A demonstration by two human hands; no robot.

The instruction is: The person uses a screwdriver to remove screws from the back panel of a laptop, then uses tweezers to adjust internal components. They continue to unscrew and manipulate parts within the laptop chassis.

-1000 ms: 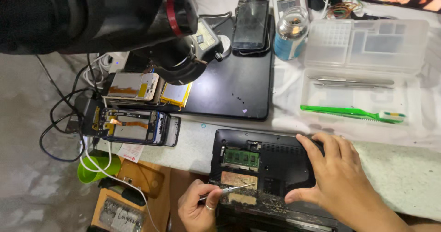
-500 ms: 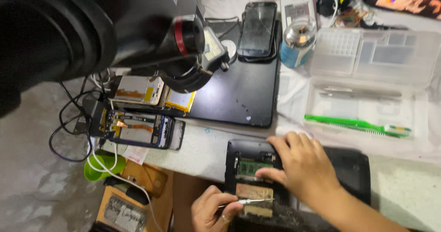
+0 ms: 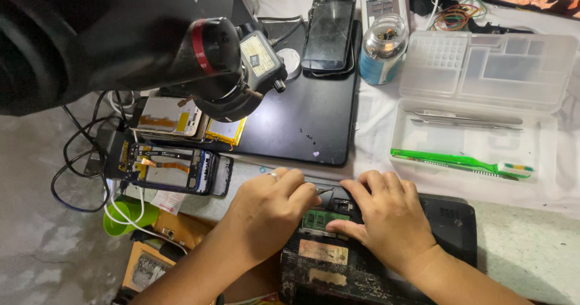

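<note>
While left hand [image 3: 269, 211] fingers pinch a screwdriver [image 3: 322, 191], right hand [image 3: 386, 223] fingers spread on laptop [image 3: 447, 226], microscope [image 3: 223, 69] overhead

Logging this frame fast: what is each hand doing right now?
Left hand: closed on a thin metal tool.
Right hand: open, flat on the black laptop.

- Laptop [image 3: 450, 232]: its bottom edge is cut off by the frame; both hands cover much of the open bay.
- Tool [image 3: 323, 191]: only a thin metal tip shows beyond the left hand [image 3: 266, 211]; its handle is hidden in the fist.
- Right hand [image 3: 386, 220]: fingertips hide the parts beneath them.
- Microscope [image 3: 121, 39]: blurred, cut off at top and left.
- Jar [image 3: 383, 48]: contents too small to tell.
</note>
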